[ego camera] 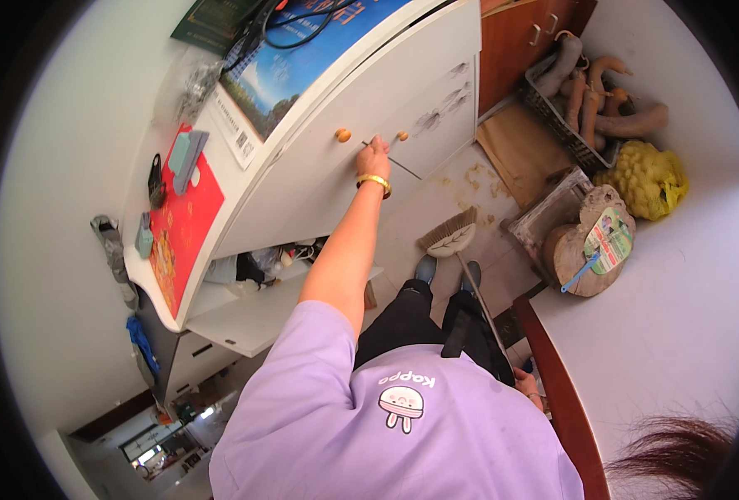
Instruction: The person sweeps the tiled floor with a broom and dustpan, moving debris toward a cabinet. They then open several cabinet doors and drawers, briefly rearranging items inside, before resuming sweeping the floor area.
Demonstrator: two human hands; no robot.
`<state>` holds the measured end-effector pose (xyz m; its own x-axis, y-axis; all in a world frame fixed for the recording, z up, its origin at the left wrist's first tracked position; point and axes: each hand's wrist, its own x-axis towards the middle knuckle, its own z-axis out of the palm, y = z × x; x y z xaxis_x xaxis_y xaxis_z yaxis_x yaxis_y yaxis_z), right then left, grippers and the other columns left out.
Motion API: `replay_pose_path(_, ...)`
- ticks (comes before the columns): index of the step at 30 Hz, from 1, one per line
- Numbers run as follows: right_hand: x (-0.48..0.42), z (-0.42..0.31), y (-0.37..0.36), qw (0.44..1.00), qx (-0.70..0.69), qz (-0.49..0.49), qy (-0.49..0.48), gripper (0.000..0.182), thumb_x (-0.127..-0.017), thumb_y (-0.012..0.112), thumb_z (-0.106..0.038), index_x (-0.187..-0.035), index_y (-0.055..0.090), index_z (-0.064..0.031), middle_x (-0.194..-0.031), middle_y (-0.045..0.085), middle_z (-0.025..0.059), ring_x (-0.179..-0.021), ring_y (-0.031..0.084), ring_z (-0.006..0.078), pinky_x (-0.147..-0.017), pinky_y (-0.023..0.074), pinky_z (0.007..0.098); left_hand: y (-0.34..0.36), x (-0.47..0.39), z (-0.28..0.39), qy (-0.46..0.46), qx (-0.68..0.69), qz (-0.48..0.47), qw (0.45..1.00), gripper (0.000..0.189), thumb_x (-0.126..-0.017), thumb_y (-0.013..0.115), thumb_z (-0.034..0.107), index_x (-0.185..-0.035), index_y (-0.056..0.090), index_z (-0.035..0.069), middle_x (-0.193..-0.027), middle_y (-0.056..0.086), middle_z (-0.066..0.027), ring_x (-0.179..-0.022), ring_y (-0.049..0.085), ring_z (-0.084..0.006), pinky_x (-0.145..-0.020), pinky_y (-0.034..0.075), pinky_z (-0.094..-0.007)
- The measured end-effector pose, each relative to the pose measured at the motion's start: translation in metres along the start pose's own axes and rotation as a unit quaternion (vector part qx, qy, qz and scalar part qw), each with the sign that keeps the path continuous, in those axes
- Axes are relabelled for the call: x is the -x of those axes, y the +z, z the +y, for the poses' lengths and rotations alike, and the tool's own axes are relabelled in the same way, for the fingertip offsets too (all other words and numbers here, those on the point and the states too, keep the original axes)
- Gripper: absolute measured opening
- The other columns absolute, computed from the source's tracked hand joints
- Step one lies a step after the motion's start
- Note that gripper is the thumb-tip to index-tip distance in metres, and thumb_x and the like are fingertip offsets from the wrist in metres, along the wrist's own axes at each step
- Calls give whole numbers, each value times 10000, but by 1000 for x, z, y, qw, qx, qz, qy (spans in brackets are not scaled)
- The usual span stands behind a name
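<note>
My left hand (374,159) is raised against the white cabinet front (319,169), its fingers closed around a thin dark rod (405,169) that shows on both sides of the fist. One round wooden knob (342,135) is left of the fist, and another knob (402,135) is close on its right. At my right side, my right hand (524,380) grips the upper end of the handle of a broom (447,240), partly hidden by my body. The broom's brown bristles touch the tiled floor just ahead of my feet.
Pale scraps (479,178) lie on the floor beyond the broom. On the right are a black crate (557,106) of gourds or squash, a yellow net bag (647,178) and a wooden block (579,256). A lower cabinet flap (244,325) hangs down at left; a dark red edge (557,381) runs beside me.
</note>
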<state>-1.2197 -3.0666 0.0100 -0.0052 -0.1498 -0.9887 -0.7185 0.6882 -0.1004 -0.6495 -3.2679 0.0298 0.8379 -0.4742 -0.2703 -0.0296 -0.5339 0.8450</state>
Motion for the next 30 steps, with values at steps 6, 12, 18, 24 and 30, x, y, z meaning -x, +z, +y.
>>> replay_pose_path(6,-50,43,-5,968,14,-8,-249,364,-837,570,-101,-1192,550,-25,-946,652,125,-814,614,185,-672,489,326,-36,76,-34,78,-68,-136,985,323,-892,512,301,-1054,585,32,-921,649,-118,-838,595,-190,-778,460,-335)
replay_pose_path(12,-69,56,-10,980,64,8,-190,366,-825,577,-81,-1183,551,-11,-985,646,133,-868,610,186,-725,479,315,-130,251,-138,-125,-82,-237,960,275,-871,561,296,-1038,616,85,-804,565,31,-672,510,-71,-579,450,-237)
replay_pose_path(18,-64,54,-16,980,89,20,-178,368,-814,584,-62,-1175,552,3,-1024,639,142,-922,605,187,-777,469,305,-250,290,-184,-379,-75,121,915,509,-768,665,282,-1182,495,39,-1028,577,-111,-778,587,-207,-617,515,-298)
replay_pose_path(24,-63,58,-11,973,99,45,-202,370,-802,591,-42,-1166,553,17,-1064,633,151,-976,600,188,-830,459,294,-308,252,-155,-277,25,106,955,551,-726,704,141,-1221,467,92,-1128,555,-64,-1003,537,-205,-793,468,-387)
replay_pose_path(30,-36,-4,3,959,84,71,-263,348,-846,585,-132,-1160,550,14,-830,627,78,-691,571,136,-603,458,263,-297,208,-132,-221,146,110,958,642,-752,682,115,-1300,354,46,-1222,468,-110,-1102,471,-221,-826,455,-389)
